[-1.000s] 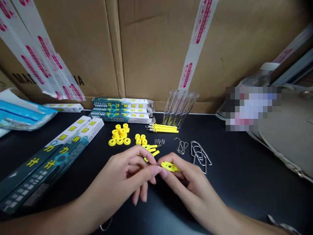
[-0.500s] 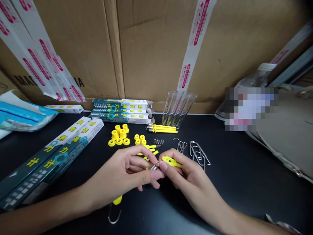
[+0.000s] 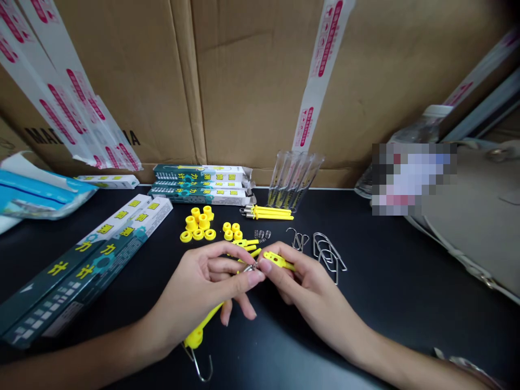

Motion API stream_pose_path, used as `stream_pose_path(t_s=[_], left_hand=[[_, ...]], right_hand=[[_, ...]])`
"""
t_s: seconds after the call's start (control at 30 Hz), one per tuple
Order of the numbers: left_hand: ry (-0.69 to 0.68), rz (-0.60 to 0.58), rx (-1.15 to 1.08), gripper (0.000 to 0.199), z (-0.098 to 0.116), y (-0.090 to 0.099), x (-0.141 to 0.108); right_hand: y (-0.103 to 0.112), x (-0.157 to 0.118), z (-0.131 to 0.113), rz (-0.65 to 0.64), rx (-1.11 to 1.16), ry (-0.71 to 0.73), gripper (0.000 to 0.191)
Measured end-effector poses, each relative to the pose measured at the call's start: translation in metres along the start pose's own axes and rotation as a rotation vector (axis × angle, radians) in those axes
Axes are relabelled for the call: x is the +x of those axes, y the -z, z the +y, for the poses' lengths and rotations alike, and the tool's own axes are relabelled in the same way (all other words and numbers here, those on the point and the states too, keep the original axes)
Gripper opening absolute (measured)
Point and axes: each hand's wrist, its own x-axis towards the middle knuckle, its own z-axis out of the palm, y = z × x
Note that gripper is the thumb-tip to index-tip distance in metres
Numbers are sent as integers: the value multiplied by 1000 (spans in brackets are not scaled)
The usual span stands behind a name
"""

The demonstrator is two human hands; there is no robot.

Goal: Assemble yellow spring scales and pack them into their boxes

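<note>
My left hand [image 3: 211, 281] pinches a small silvery coil spring [image 3: 249, 267] between thumb and forefinger, its other fingers partly spread. A yellow plastic rod [image 3: 209, 319] with a metal hook [image 3: 201, 368] at its lower end runs out beneath this hand; whether it joins the spring is hidden. My right hand [image 3: 304, 276] is closed round a flat yellow plastic piece with holes [image 3: 278, 260], its tip showing above the thumb. The fingertips of both hands nearly meet at the spring. Just behind them lie more yellow rods [image 3: 247, 245], partly covered by the left hand.
Yellow collars [image 3: 197, 222], small yellow rings [image 3: 232, 231], tiny springs [image 3: 262, 234], wire hooks [image 3: 298, 238] and larger metal hooks [image 3: 329, 254] lie beyond. Clear tubes [image 3: 292, 179] stand behind yellow rods with springs [image 3: 270, 212]. Printed boxes [image 3: 93, 260] lie left; a bottle [image 3: 422, 127] and bag [image 3: 471, 216] are right.
Both hands have shifted slightly left. The hooked yellow rod under my left hand has swung, and more of its length shows. Both hands keep their hold.
</note>
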Motion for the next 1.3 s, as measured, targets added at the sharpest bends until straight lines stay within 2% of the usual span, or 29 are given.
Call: stream_pose_path(t_s=[0.2,0.43,0.57,0.77,0.9,1.07,1.3], left_hand=[[6,-9,10,32,0,2,1],[11,-64,-1,25,-3,4,0],[30,-36,74,24,-4,3,-1],[33,59,204,23,-1,-1,-4],[30,43,197,23,1,-2,-7],[40,43,188,34,3,-3,-8],[-20,13,175,29,4,-4,-7]], right_hand=[[0,-2,1,21,23,16,26],[2,-2,4,15,11,-3,22],[2,-3,3,15,-17,-2,18],[2,-3,1,-9,57,-6,13],[2,-4,1,-27,113,-6,10],[1,-3,2,-51,149,-21,10],[2,-5,2,-56,60,-57,23]])
